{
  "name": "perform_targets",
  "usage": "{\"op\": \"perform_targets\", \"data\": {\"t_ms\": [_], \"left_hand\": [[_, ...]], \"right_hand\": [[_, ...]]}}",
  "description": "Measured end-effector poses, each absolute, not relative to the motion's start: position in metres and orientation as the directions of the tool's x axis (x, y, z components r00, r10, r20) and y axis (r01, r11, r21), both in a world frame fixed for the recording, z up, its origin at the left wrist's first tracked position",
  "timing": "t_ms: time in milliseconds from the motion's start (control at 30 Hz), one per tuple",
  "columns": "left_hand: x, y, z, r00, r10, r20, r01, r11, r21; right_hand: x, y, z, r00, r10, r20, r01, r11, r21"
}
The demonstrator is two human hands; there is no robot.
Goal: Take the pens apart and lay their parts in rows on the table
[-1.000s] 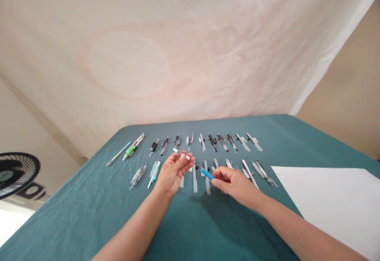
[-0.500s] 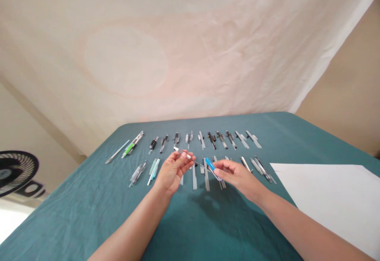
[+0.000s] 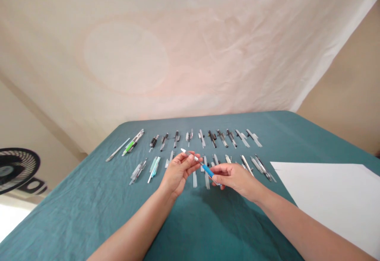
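My left hand (image 3: pixel 179 172) is closed, pinching a white-ended pen piece (image 3: pixel 186 152) with a thin dark refill reaching out of it to the lower right. My right hand (image 3: pixel 237 178) is closed around a blue pen barrel (image 3: pixel 208 171), tilted up toward the left. The refill's far end meets the barrel's upper opening, and the two pieces line up. How deep the refill sits inside cannot be seen. Beneath both hands lie clear and white pen parts (image 3: pixel 207 182), partly covered by the fingers.
A back row of disassembled pens, such as a black one (image 3: pixel 211 139), crosses the green cloth (image 3: pixel 74 209). The front row includes teal pen parts (image 3: pixel 154 169). A green-gripped pen (image 3: pixel 130 146) lies at left, white paper (image 3: pixel 329 186) at right. A black fan (image 3: pixel 18 170) stands beyond the left edge.
The hands have come closer together. The left hand moved right with the white-ended piece, and the blue barrel shifted lower, now in line with the refill and meeting it.
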State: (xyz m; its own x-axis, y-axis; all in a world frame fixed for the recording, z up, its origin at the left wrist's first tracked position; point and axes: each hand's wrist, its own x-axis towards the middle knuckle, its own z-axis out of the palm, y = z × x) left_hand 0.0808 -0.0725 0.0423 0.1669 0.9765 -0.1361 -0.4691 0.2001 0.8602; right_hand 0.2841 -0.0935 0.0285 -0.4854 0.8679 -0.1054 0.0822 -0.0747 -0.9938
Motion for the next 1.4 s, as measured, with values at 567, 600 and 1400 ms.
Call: {"op": "perform_targets", "data": {"t_ms": [567, 600, 1400], "left_hand": [[0.109, -0.092, 0.024, 0.272, 0.955, -0.119, -0.136, 0.16, 0.978], [0.109, -0.091, 0.024, 0.268, 0.956, -0.121, -0.134, 0.161, 0.978], [0.098, -0.082, 0.03, 0.27, 0.961, -0.057, -0.186, 0.111, 0.976]], "right_hand": [[0.279, -0.092, 0.022, -0.322, 0.946, -0.028, 0.039, -0.017, -0.999], [0.279, -0.092, 0.021, -0.324, 0.945, -0.032, 0.046, -0.018, -0.999], [0.275, -0.094, 0.023, -0.395, 0.917, -0.064, -0.127, -0.124, -0.984]]}}
